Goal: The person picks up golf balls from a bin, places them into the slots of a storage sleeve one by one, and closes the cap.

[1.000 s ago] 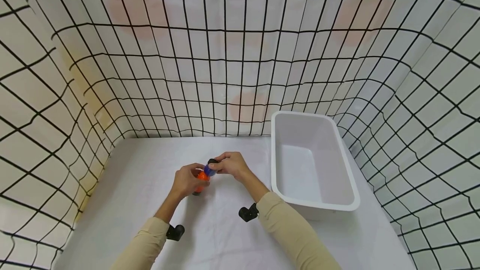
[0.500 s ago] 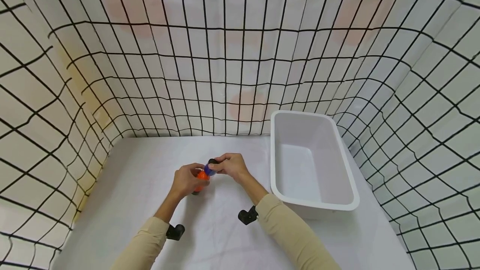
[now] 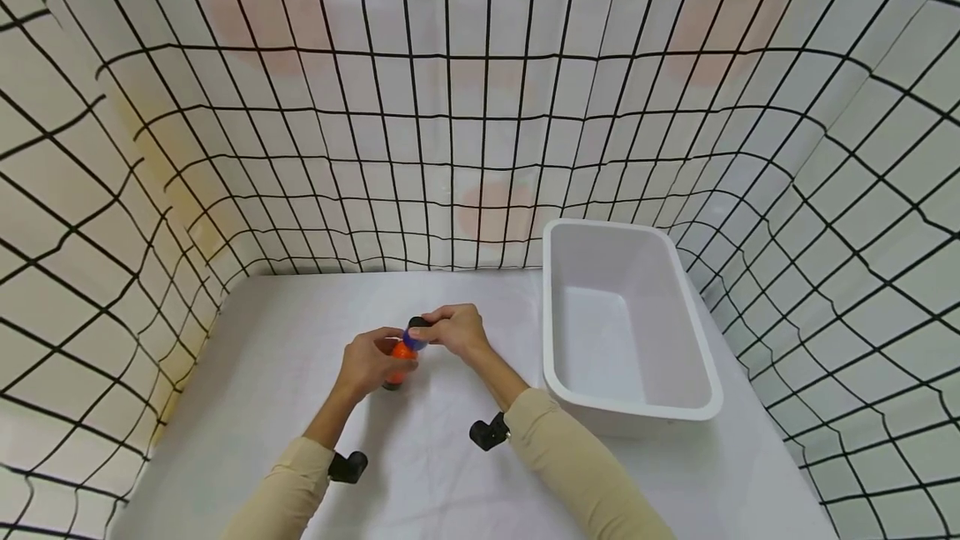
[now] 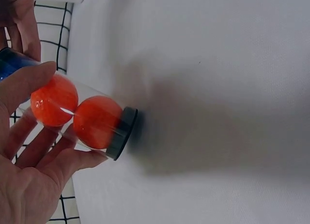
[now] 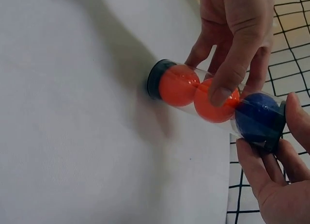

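Observation:
A clear plastic tube is held at a slant above the white table. Two orange balls sit in its lower part, and a blue ball fills the upper part. My left hand grips the tube round its middle, thumb on one side and fingers on the other. At the upper end, my right hand pinches the tube by the dark cap and the blue ball. Another dark cap closes the lower end, close over the tabletop in the left wrist view.
A white plastic bin stands on the table to the right. Black wire mesh surrounds the table at the back and both sides, with white sheeting behind it. Black wrist cameras hang below both sleeves.
My right hand has shifted slightly left together with the tube's upper end, so the tube leans a little less to the right. My left hand keeps its grip.

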The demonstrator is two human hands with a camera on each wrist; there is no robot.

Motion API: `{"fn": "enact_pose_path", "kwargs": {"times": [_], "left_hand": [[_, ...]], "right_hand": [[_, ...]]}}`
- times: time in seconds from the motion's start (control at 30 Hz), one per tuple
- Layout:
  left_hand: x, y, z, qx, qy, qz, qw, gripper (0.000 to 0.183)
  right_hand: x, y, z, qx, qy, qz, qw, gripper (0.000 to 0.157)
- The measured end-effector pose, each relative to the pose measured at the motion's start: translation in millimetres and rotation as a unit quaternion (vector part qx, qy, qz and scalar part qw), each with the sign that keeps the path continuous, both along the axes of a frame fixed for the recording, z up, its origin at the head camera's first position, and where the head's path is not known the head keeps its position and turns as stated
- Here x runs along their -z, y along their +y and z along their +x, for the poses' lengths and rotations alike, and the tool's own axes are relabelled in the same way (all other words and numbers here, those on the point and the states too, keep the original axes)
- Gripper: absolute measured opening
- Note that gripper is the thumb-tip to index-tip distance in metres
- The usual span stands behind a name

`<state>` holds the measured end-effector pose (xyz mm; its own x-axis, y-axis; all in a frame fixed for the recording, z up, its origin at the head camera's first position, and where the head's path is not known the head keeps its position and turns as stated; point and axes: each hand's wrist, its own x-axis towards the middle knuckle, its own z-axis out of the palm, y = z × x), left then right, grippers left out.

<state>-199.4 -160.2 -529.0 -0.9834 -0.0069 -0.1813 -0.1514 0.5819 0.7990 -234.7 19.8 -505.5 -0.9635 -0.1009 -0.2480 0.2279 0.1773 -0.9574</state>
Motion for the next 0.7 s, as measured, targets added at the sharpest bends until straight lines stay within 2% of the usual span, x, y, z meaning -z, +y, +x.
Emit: {"fn": "enact_pose_path", "kwargs": {"times": [0.37,0.7], "left_hand": [[0.4,5,0.2,0.007,0.004,-0.006,0.9999,0.051],[2.5,5,-0.9,0.01,0.013,-0.009,0.9998,0.051]], "right_hand": [[3.7,8,0.1,0.01,-0.03,-0.034,0.999,0.031],[8.3,11,1.3,0.016,-0.028,-0.041,0.999,0.032]]}}
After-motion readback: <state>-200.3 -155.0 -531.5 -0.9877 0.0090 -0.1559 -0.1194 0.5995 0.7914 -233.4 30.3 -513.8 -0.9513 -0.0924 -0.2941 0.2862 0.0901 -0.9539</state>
